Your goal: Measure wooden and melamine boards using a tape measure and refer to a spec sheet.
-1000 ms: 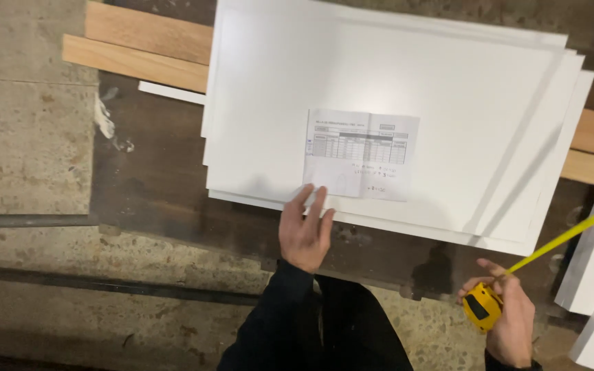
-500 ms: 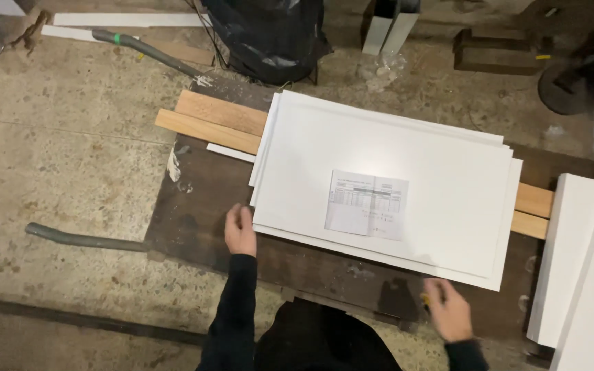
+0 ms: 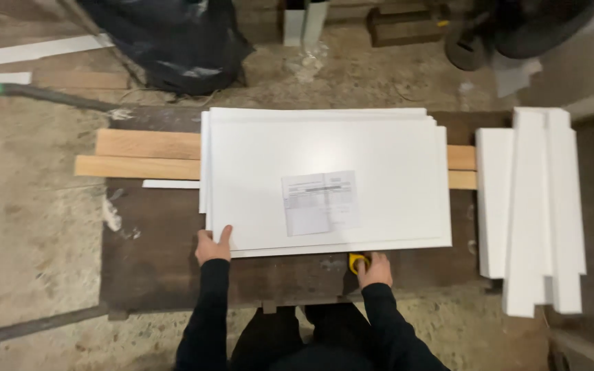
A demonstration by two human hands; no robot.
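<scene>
A stack of large white panels (image 3: 324,151) lies on a dark board (image 3: 152,261), resting across light wooden planks (image 3: 139,154). A printed paper sheet (image 3: 321,203) sits on the top panel. My left hand (image 3: 212,245) rests at the stack's near left corner, thumb on the top panel's edge. My right hand (image 3: 375,269) is just below the near edge of the stack, closed around a yellow tape measure (image 3: 357,262), whose tape does not show. Both arms wear black sleeves.
More white panels and strips (image 3: 534,206) are stacked to the right. A black bag (image 3: 166,41) lies at the back, with dark gear (image 3: 510,31) at the back right. A grey hose (image 3: 29,93) crosses the concrete floor on the left.
The view has shifted, so the stack sits squarer in front. My left hand moved from the panel's left side to its near left corner. My right hand came in from the far right to the near edge.
</scene>
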